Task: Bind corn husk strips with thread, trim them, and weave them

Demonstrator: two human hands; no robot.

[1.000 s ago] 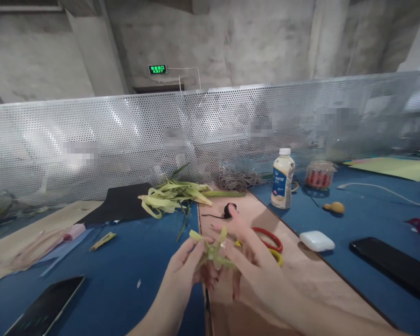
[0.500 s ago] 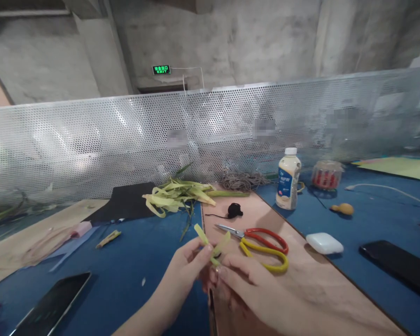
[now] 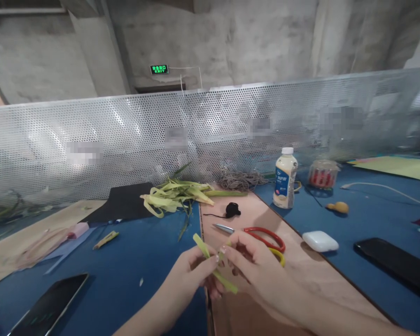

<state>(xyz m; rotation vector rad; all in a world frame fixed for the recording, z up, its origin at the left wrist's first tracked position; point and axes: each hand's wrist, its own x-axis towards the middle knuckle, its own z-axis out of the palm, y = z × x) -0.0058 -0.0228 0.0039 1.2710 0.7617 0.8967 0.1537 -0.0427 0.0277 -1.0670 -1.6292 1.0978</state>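
Note:
My left hand [image 3: 192, 275] and my right hand [image 3: 255, 268] meet low in the middle, both pinching a folded yellow-green leaf strip [image 3: 213, 263]. One end of the strip sticks up to the left, the other points down to the right. Just behind my right hand lie scissors [image 3: 262, 235] with red and yellow handles, partly hidden by my fingers. They rest on a brown board [image 3: 301, 275].
A pile of green leaf strips [image 3: 177, 193] and a bundle of twine [image 3: 241, 179] lie at the back by the perforated metal screen [image 3: 91, 144]. A white bottle [image 3: 284, 178], a white case [image 3: 320, 241], two dark phones [image 3: 399, 263] [image 3: 47, 305] and a small black object [image 3: 233, 210] sit around.
My right hand closed from spread fingers into a pinch on the strip. The strip has been folded and turned, one end now pointing down to the right. The scissors came into view behind.

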